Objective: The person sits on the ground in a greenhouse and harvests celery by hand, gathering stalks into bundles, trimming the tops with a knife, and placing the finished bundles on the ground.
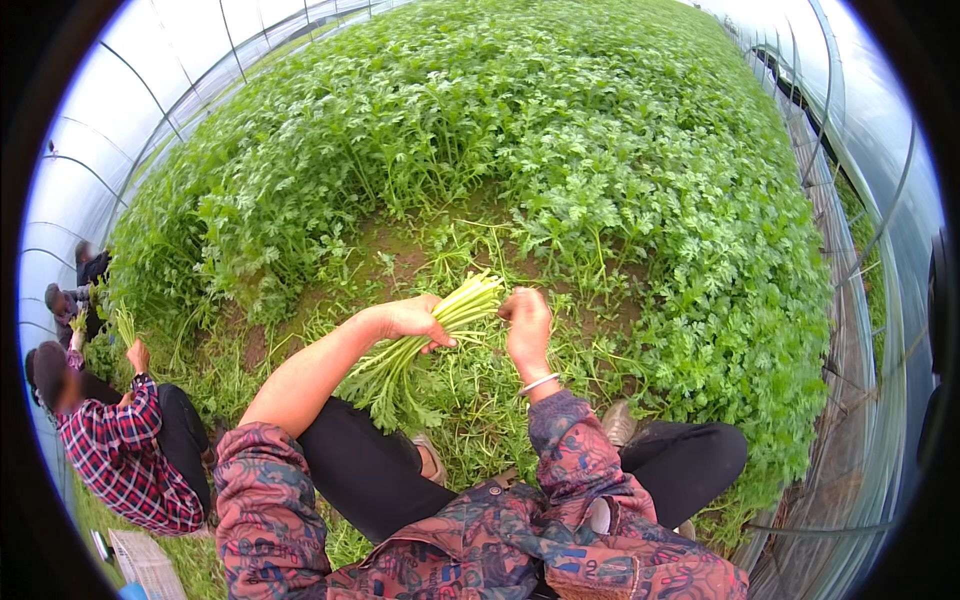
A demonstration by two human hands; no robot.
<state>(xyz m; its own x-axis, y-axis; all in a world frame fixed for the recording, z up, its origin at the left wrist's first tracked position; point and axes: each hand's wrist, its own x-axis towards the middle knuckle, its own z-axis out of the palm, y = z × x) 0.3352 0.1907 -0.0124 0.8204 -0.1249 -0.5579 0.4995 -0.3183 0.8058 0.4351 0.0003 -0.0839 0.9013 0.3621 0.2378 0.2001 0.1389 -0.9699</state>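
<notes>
My left hand (417, 319) is wrapped around a bunch of cut leafy greens (466, 301). The pale stem ends point up and to the right, and the leaves hang down to the lower left over my thigh. Just right of the stem ends is my right hand (527, 322), its fingers curled and slightly blurred. Whether those fingers pinch anything, I cannot tell. A light bangle (538, 384) circles the right wrist. Beneath both hands lie loose trimmed leaves and stems (480, 409) on the ground.
Standing leafy greens (570, 142) fill the bed ahead and to the right. A patch of bare soil (397, 251) borders them. At left, a person in a checked shirt (127, 465) holds greens, with several people beyond. A plastic crate (146, 566) sits lower left; plastic sheeting (862, 420) runs along the right.
</notes>
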